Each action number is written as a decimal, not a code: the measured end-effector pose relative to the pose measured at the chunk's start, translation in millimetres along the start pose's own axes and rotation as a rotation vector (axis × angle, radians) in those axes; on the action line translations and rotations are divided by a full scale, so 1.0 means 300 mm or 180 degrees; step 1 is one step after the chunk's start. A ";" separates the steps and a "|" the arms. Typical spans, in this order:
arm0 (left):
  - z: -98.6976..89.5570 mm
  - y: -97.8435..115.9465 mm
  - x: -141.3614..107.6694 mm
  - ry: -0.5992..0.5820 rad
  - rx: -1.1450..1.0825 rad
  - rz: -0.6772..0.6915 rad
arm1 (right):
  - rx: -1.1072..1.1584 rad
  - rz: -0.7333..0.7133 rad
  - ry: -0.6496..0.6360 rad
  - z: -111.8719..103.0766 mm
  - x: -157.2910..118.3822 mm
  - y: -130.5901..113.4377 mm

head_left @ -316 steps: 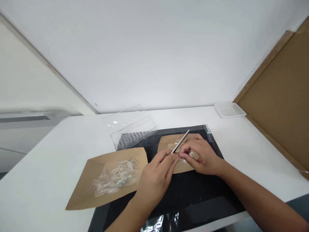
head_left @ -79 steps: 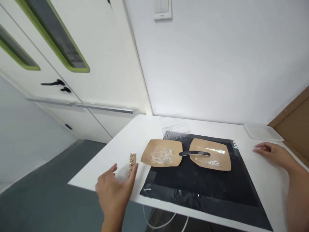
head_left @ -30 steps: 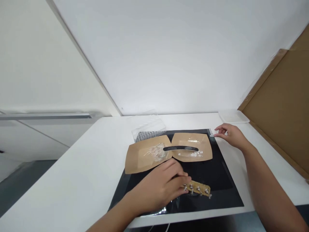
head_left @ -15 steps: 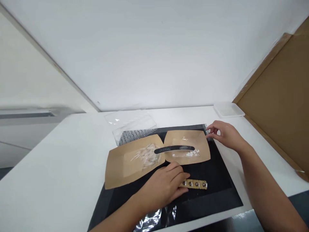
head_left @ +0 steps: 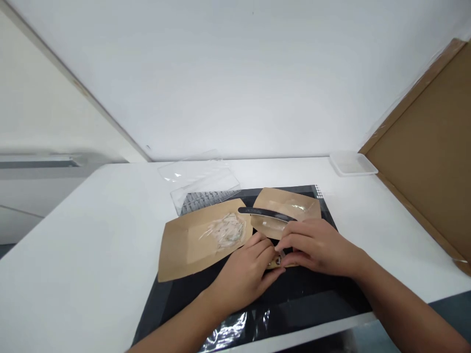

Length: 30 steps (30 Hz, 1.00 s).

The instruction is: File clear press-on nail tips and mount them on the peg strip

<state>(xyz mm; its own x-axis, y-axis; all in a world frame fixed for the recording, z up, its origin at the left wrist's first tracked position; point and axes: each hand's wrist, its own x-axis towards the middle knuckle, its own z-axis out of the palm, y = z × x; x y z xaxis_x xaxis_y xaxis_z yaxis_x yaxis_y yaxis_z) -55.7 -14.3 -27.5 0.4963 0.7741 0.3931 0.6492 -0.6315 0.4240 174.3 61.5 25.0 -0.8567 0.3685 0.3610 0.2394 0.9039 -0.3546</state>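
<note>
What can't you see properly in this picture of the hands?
In the head view:
The tan strip: mostly hidden by the left hand and right hand, so its ends don't show.
The pile of clear pieces: too small to tell apart.
The dark rows in the clear plastic box: too small, behind shiny plastic.
The white dots on the black mat: too small to make out.

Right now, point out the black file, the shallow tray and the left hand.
black file (head_left: 265, 213): head view, middle of its length
shallow tray (head_left: 348, 173): head view, front rim
left hand (head_left: 241, 277): head view, back of the hand
</note>
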 end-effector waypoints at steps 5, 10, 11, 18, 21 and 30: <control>0.003 0.009 -0.005 0.0025 -0.0079 -0.0104 | -0.0823 -0.0031 -0.0149 0.034 -0.001 0.068; 0.002 0.017 -0.014 0.0000 -0.0124 -0.0137 | -0.1177 -0.0053 0.0000 0.032 0.004 0.097; 0.000 0.019 -0.015 -0.0019 -0.0132 -0.0148 | -0.1201 -0.0043 0.0044 0.029 0.004 0.098; -0.012 0.031 -0.016 0.0019 -0.0319 -0.0261 | -0.0901 -0.0012 0.0290 0.018 -0.006 0.105; -0.017 0.035 -0.015 0.0021 -0.0488 -0.0309 | -0.0583 0.0088 0.0313 0.019 -0.009 0.096; -0.019 0.037 -0.010 -0.0012 -0.0645 -0.0297 | -0.0292 0.0188 0.0107 0.019 -0.008 0.075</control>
<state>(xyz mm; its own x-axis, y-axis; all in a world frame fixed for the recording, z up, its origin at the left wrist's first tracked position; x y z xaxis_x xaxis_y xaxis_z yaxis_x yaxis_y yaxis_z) -53.1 -23.9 -19.3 0.4420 0.8294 0.3416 0.5634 -0.5530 0.6138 179.1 79.6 11.4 -0.8244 0.4273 0.3711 0.3310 0.8959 -0.2962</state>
